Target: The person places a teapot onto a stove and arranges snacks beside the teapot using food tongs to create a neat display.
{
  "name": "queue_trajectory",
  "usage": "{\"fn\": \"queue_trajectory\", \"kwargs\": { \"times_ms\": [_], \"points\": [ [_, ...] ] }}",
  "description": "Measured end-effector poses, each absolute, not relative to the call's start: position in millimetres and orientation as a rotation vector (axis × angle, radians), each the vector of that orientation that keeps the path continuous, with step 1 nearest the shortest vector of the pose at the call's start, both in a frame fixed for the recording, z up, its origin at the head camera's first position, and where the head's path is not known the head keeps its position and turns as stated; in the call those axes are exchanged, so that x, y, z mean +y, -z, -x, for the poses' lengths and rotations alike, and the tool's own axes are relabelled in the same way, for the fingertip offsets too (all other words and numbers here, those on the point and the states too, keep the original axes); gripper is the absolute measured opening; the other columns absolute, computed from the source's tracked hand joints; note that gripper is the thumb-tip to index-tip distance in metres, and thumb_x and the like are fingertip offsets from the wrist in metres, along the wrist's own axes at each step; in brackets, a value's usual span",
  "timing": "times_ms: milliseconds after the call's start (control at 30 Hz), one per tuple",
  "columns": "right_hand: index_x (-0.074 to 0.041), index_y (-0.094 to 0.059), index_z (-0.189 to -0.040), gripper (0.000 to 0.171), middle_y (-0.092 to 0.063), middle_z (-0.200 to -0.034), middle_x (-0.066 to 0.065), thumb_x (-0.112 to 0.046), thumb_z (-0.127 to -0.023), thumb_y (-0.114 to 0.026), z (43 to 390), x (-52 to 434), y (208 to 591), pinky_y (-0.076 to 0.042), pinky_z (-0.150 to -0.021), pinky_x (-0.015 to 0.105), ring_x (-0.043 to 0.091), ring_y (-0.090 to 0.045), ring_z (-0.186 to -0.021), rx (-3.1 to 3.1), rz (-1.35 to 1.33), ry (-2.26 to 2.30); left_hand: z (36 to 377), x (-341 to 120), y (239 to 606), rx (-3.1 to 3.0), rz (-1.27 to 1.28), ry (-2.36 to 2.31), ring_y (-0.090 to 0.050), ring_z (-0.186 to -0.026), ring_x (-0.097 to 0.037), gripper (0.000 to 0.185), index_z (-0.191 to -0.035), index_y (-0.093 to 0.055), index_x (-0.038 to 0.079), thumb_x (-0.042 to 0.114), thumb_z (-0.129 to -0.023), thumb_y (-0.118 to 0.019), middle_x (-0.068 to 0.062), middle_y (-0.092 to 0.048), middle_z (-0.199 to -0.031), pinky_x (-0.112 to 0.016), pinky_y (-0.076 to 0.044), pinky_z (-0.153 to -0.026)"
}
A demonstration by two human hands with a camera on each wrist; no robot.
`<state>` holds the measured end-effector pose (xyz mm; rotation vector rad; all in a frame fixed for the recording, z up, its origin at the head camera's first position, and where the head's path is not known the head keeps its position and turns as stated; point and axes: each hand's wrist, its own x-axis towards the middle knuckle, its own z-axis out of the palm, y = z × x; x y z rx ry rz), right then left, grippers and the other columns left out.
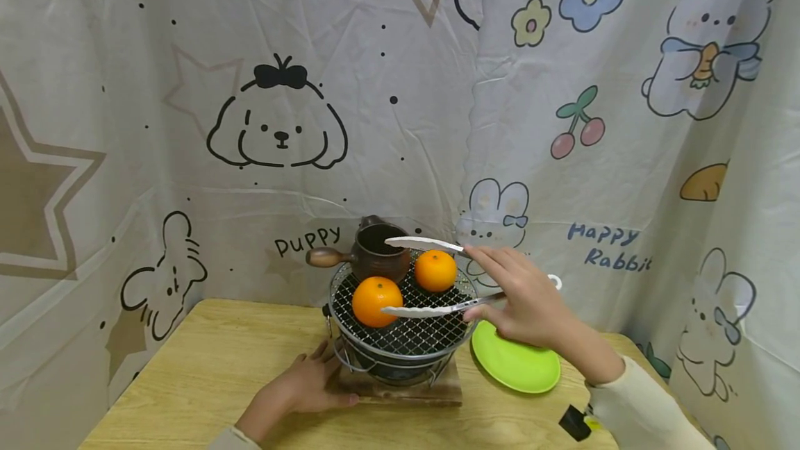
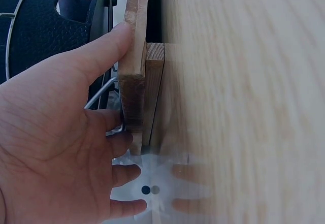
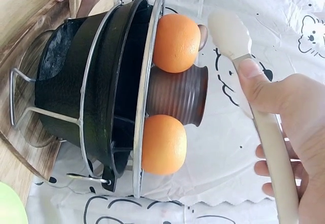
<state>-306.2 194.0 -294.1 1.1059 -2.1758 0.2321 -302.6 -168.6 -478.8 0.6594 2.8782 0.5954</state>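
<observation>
Metal tongs with whitish scalloped tips [image 1: 420, 312] hang spread above the round wire-mesh grill [image 1: 431, 332]. On the mesh: one glossy orange fruit [image 1: 378, 301] at 9 o'clock, a second round orange fruit [image 1: 435, 271] at 1, dark-brown side-handled pot [image 1: 382, 264] at 11. Judgement: straddle one fruit at its widest, squeeze evenly; round skin may roll. Pose: right hand [image 1: 525, 295], at 3 o'clock, grips the tongs, thumb nearside. Left hand [image 1: 306, 382], at 8, fingers loosely spread, touches the brown wooden board [image 1: 412, 393].

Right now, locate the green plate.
In the head view, the green plate lies on the table, right of the grill and its wooden board.
</observation>
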Motion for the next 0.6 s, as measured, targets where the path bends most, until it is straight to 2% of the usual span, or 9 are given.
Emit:
{"fn": "queue_trajectory", "kwargs": {
  "times_ms": [133,300,600],
  "points": [
    [-0.002,-0.052,-0.148,0.092,-0.065,-0.134,0.016,-0.073,-0.088,-0.055,307.7,199.2,292.7,-0.052,-0.1,0.052,0.034,-0.061,-0.119,-2.102,-1.078,-0.247,302.8,-168.8,478.7,2.87,-0.645,-0.589,-0.027,-0.15,-0.052,0.099,-0.156,-0.038,0.001,0.065,-0.086,-0.069,-0.024,-0.035,-0.162,-0.075,-0.028,-0.112],
    [0.0,-0.052,-0.146,0.094,-0.064,-0.136,0.018,-0.073,-0.086,-0.055,306.9,207.7,289.1,-0.052,-0.098,0.054,0.036,-0.06,-0.119,-2.09,-1.025,-0.245,303.4,-168.8,479.6,2.872,-0.655,-0.59,-0.027,-0.15,-0.052,0.099,-0.156,-0.038,0.001,0.065,-0.086,-0.069,-0.023,-0.035,-0.162,-0.075,-0.029,-0.112],
    [0.002,-0.052,-0.145,0.095,-0.062,-0.136,0.022,-0.075,-0.09,-0.047,308.6,223.7,286.3,-0.05,-0.096,0.058,0.04,-0.059,-0.117,-2.064,-0.931,-0.222,305.4,-169.6,483.7,2.876,-0.673,-0.6,-0.027,-0.15,-0.053,0.1,-0.156,-0.038,0.001,0.065,-0.086,-0.069,-0.024,-0.035,-0.162,-0.076,-0.03,-0.11]
  ]
}}
